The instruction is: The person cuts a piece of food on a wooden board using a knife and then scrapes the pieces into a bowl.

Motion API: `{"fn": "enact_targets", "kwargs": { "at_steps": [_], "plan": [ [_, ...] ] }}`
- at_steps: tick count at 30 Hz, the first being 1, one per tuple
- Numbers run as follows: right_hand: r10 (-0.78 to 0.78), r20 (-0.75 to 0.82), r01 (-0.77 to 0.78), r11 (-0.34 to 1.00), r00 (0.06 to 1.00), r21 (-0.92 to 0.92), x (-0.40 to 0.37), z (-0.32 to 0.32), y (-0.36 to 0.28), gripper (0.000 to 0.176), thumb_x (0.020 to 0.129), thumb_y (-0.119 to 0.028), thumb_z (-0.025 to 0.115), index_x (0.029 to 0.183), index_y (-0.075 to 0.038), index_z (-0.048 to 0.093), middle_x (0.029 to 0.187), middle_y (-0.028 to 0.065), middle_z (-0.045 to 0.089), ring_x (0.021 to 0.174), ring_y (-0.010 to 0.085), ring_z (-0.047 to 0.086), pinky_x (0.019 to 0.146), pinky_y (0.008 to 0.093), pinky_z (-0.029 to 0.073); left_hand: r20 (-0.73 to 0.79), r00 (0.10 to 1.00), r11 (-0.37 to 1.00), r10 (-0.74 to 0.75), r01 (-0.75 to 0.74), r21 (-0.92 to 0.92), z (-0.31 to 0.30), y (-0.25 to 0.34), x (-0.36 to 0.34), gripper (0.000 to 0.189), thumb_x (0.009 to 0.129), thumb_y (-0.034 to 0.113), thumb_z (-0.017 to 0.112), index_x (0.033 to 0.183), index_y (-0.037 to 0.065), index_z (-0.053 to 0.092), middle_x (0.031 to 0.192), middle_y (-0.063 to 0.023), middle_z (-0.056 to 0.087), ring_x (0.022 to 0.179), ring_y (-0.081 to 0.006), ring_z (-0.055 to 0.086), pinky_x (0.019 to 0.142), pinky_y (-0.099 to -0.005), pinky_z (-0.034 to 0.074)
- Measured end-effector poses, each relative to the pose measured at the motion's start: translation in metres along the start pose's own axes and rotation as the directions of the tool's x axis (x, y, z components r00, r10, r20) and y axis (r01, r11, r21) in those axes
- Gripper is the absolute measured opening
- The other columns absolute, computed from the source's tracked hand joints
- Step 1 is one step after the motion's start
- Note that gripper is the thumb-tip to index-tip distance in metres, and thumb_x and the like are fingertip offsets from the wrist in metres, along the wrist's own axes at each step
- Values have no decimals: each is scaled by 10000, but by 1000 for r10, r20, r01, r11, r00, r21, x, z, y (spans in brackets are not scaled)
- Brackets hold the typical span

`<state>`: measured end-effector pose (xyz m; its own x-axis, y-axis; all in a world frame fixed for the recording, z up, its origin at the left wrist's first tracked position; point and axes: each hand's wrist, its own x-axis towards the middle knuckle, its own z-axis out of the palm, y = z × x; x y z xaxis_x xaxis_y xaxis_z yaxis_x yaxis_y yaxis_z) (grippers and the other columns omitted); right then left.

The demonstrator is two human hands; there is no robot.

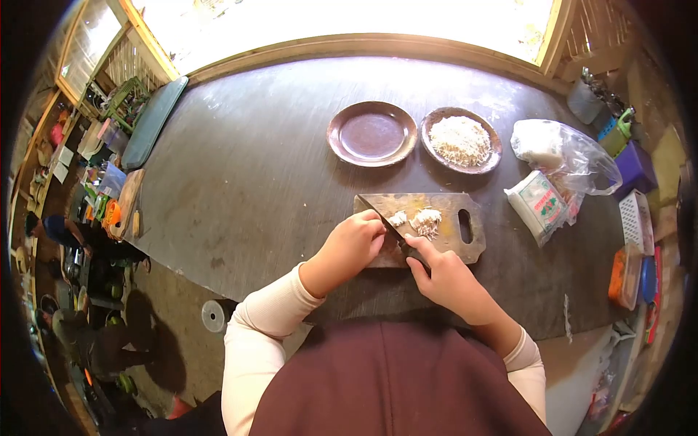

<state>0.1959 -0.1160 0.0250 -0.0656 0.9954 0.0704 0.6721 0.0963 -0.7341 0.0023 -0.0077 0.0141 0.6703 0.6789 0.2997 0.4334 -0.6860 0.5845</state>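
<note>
A knife (390,227) is gripped by its dark handle in my right hand (452,283), its blade slanting up and left over the cutting board (448,207). My left hand (350,245) is closed at the board's left side, close to the blade; what its fingers hold, if anything, is hidden. To the right of the blade lies a small heap of pale chopped pieces (426,220), with a smaller clump of them (398,217) beside the blade. Beyond the board stand a brown plate (372,133) with nothing on it and a second plate (434,160) carrying a pile of pale shreds (460,141).
Right of the board lie a white printed packet (538,207) and a clear plastic bag (587,163) with white contents. A white basket (636,221) and an orange-filled container (625,276) line the right edge. Another person (58,229) is at the far left.
</note>
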Motion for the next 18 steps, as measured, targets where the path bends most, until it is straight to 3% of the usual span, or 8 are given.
{"fn": "enact_targets", "kwargs": {
  "at_steps": [1, 8, 10, 18],
  "plan": [
    [59, 43, -60, 998, 997, 29, 1, -2, -1, 337, 938, -184, 626, 1262, -105, 581, 631, 246, 609, 618, 439, 636, 585, 507, 488, -2, 1000, 1000, -12, 12, -13, 0, 0, -1, 100, 822, 43, 669, 876, -36, 694, 939, -165, 685, 838, -364, 671, 767, -406, 546],
    [80, 67, -91, 981, 995, 173, -2, -11, 1, 344, 931, -139, 639, 1262, -80, 568, 625, 253, 586, 589, 432, 614, 558, 471, 457, 2, 999, 999, -33, 33, -22, 1, -4, -2, 95, 821, 43, 670, 874, -23, 714, 946, -159, 696, 850, -351, 682, 771, -395, 550],
    [20, 32, -25, 988, 999, 153, -5, -7, 3, 385, 941, -106, 638, 1319, -89, 569, 578, 160, 518, 466, 185, 424, 504, 337, 388, -2, 999, 999, -36, 36, -33, 1, -3, -2, 95, 822, 44, 670, 874, -23, 713, 949, -162, 697, 850, -353, 681, 770, -396, 550],
    [-5, 3, 5, 990, 1000, 140, -7, -5, 0, 392, 930, -87, 643, 1314, -74, 570, 612, 194, 564, 463, 259, 486, 525, 356, 422, -16, 1000, 999, -25, 24, -40, 1, -4, -2, 97, 820, 45, 671, 875, -25, 709, 949, -168, 696, 834, -364, 677, 766, -398, 551]
  ]
}}
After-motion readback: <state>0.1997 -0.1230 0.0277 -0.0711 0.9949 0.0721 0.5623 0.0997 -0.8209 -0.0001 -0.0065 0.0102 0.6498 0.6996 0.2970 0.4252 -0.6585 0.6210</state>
